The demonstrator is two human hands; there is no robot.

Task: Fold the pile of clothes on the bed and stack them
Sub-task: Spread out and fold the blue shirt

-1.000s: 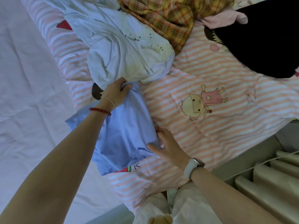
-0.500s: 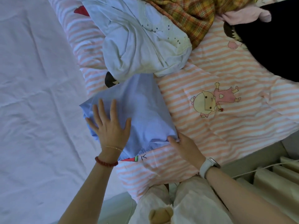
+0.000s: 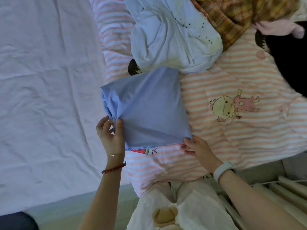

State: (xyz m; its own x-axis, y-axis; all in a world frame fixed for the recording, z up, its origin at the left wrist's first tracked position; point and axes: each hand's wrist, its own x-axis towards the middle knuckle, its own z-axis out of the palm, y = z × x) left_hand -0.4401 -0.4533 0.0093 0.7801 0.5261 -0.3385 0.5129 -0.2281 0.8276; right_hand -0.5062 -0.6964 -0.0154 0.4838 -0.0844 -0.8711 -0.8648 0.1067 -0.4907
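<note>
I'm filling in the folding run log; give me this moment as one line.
stage: folding blue garment | left hand: pinches near-left corner | right hand: holds near-right corner | pile: white, plaid, dark clothes unfolded

White sheet [image 3: 41, 97] open left; clothes pile [image 3: 176, 35] beyond

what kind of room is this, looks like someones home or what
Most likely a bedroom at home. A wrinkled white bed sheet covers a mattress, a pink-and-white striped quilt with cartoon prints lies on it, and loose clothes sit on top, among them a folded blue cotton garment and a yellow plaid shirt.
</note>
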